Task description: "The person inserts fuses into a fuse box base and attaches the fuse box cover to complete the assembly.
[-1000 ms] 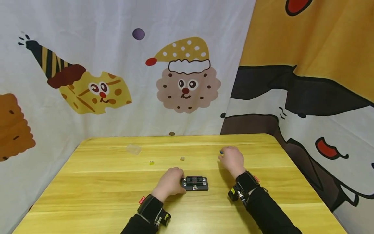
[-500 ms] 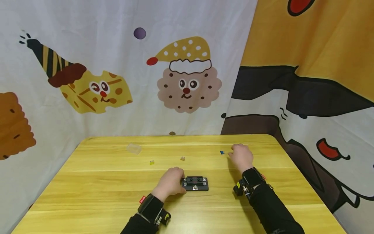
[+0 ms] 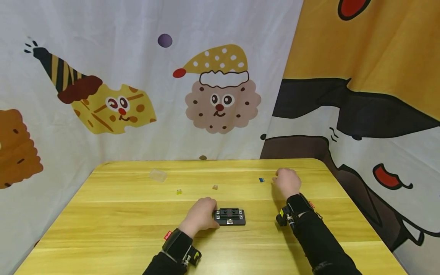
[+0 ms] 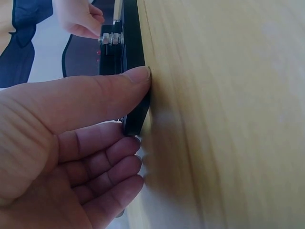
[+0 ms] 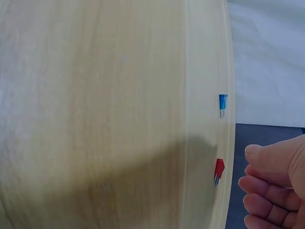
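My left hand (image 3: 200,214) holds the left end of a black block with screw terminals (image 3: 236,217) on the table. The left wrist view shows the thumb on its edge and metal nuts on its side. My right hand (image 3: 288,182) is at the back right, fingers loosely curled, with nothing visible between them. In the right wrist view, a red blade fuse (image 5: 219,168) with metal prongs lies nearest its fingertips. A blue blade fuse (image 5: 223,102) lies beyond it. The head view shows the blue one left of the right hand; the red one is hidden there.
A yellow two-pronged piece (image 3: 179,191) and a tan one (image 3: 215,187) lie behind the black block. Farther back left is a clear plastic piece (image 3: 158,175). A printed curtain (image 3: 137,145) hangs along the table's back edge (image 3: 233,159).
My right hand has moved right, away from the blue fuse, which was at its fingertips a second ago and now lies uncovered on the table. The left hand and black block have stayed put.
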The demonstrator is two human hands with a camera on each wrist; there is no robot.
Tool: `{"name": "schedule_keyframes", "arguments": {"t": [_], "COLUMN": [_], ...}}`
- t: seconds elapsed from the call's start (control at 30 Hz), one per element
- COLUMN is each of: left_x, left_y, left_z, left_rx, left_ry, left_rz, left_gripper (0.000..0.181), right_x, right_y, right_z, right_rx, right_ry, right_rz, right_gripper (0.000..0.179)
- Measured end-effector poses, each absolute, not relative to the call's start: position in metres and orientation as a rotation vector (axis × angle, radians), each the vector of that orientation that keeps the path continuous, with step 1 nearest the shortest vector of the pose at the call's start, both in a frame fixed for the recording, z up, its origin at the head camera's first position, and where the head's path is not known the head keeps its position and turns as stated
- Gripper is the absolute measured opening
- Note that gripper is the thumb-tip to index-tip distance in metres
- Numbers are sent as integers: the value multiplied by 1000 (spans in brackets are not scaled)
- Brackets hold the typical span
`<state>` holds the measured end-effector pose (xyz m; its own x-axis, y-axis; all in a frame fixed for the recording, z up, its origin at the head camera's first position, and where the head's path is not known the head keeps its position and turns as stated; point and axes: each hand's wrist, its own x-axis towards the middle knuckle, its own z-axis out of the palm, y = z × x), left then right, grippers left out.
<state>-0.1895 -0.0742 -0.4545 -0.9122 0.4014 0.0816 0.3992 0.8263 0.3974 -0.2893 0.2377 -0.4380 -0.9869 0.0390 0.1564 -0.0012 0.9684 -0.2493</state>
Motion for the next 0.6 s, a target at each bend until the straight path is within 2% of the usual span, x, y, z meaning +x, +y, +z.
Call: {"name": "schedule_keyframes", "arguments": {"t": [0.6], "left_x": [-189], "left_y": [-75], "left_z": [-454], "left_rx": [675], "left_ry": [3005], "left_rz": [648], "left_gripper": [42], "right_x": [-296], "right_y": [239], "right_z": [-448], "right_rx": [-71], "right_ry": [-2943], "right_rz": [327], "right_gripper": [17]}}
